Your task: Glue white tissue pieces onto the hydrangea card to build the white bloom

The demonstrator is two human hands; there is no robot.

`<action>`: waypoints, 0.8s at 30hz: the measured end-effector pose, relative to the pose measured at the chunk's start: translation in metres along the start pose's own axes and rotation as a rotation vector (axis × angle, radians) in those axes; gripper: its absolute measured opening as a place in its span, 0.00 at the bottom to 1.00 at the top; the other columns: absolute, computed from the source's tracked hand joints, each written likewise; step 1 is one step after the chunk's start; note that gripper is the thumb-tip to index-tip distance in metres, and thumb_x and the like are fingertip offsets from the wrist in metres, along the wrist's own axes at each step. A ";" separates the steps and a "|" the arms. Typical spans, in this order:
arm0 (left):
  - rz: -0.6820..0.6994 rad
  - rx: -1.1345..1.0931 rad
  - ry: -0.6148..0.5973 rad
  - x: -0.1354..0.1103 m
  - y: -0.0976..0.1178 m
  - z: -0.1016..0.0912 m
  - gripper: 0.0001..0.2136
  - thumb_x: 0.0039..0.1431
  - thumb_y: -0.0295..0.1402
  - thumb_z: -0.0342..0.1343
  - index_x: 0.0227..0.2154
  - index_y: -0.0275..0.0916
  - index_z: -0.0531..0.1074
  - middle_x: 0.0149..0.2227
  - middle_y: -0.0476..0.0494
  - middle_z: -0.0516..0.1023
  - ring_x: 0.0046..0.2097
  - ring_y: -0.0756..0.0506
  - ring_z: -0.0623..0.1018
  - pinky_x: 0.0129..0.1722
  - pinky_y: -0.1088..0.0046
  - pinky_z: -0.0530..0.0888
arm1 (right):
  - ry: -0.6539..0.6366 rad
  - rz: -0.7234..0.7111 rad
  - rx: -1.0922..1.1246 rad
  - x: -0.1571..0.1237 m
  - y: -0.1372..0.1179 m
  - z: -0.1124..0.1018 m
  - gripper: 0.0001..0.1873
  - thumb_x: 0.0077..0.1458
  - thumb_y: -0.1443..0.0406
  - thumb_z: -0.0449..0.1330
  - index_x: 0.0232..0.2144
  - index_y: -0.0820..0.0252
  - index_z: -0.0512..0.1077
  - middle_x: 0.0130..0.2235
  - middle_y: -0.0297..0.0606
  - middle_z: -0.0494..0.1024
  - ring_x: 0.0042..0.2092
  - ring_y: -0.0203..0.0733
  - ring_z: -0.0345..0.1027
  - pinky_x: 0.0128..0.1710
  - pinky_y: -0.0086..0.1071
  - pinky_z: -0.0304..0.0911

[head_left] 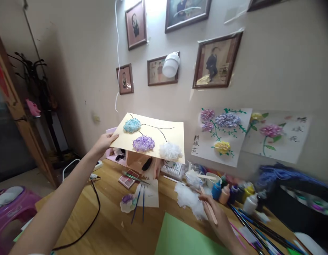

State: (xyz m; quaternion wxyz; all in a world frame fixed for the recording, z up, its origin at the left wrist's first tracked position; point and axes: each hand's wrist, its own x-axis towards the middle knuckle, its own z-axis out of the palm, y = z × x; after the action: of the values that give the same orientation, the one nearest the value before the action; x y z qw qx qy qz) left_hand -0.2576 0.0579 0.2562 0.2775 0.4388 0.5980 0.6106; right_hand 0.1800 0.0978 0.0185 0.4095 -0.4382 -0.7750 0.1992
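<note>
- Your hands are well apart: the left hand (104, 142) grips the cream sheet (153, 135) at its near-left corner; the right hand (215, 212) has its fingers closed on a wooden stick (212, 214).
- With only one corner held, best keep that wrist steady and the sheet near level, so the far side doesn't sag and the puffy flowers (144, 143) aren't jarred.
- The sheet is above the table (110, 216), flower side up, long axis left to right.
- The stick slants from upper left to lower right, beside white fluff (189, 198).
</note>
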 end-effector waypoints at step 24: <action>-0.097 -0.079 0.136 0.180 -0.070 0.008 0.17 0.59 0.38 0.51 0.49 0.36 0.65 0.49 0.40 0.69 0.46 0.44 0.72 0.44 0.60 0.72 | 0.027 -0.005 -0.033 -0.001 -0.015 0.032 0.13 0.56 0.57 0.49 0.38 0.52 0.71 0.46 0.43 0.77 0.46 0.50 0.72 0.40 0.36 0.71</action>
State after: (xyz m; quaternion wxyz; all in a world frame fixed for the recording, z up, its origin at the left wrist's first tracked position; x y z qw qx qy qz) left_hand -0.3468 0.2258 0.2242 0.2828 0.3557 0.6114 0.6479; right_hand 0.1470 0.0906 0.0093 0.4132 -0.4457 -0.7736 0.1794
